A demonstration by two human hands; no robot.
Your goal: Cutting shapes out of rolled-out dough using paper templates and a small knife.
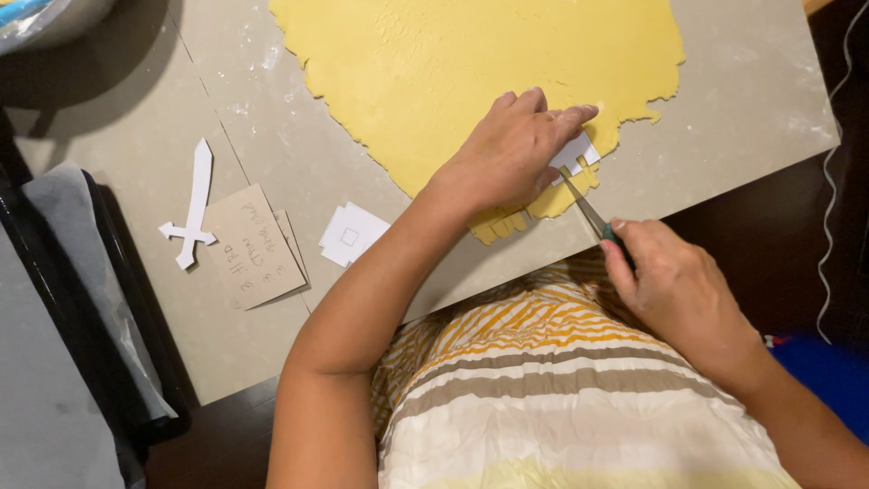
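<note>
The knife (587,210) is largely concealed: its handle sits inside the right hand (665,285), with only a sliver of green showing at the thumb, and its tip passes under the left hand (511,154). The white paper template (577,152) is mostly covered by the left fingers (566,116); only a stepped edge shows. The dough (453,63) is cut off by the top of the frame. A bowl (45,18) at the top left corner is barely in view.

The tabletop (724,100) is grey-beige and dusted with flour. A dark floor lies to the right. A black tray (63,299) lined with paper stands at the left edge.

The blade runs diagonally, its long axis from the right hand at the near edge up and left toward the template, tip against the dough's ragged near rim.

Left fingers lie flat and extended, pressing the template onto the dough. Right fingers are closed around the knife handle.

Left of the hands, well apart, lie a white square cut-out (351,235), a brown card (252,246) with handwriting and a white sword-shaped cut-out (194,206).
</note>
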